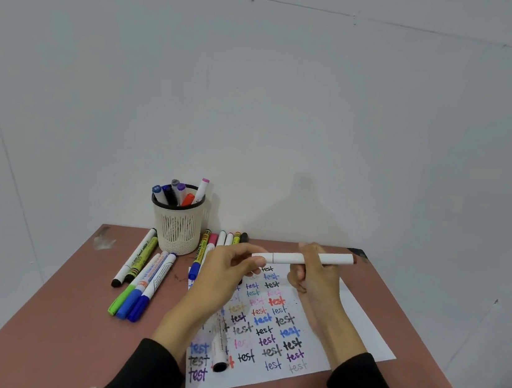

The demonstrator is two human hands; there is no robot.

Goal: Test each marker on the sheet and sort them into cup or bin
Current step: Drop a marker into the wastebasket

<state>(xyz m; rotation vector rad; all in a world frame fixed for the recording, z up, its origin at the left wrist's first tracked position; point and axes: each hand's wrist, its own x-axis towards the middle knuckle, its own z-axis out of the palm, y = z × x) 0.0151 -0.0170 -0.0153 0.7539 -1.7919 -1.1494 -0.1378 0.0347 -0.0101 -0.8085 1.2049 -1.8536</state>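
Marker in hand is a long white plastic marker with a dark brown end cap [311,258], held level above the white paper sheet covered in coloured "test" words [266,328]; the right hand [315,276] wraps its barrel while the left hand [228,271] pinches its near end. A black-capped white marker [220,348] lies on the sheet by the left wrist. Beyond, on the reddish-brown table [75,316], a cream mesh cup with a black rim [177,225] holds several markers, with loose markers lying on either side.
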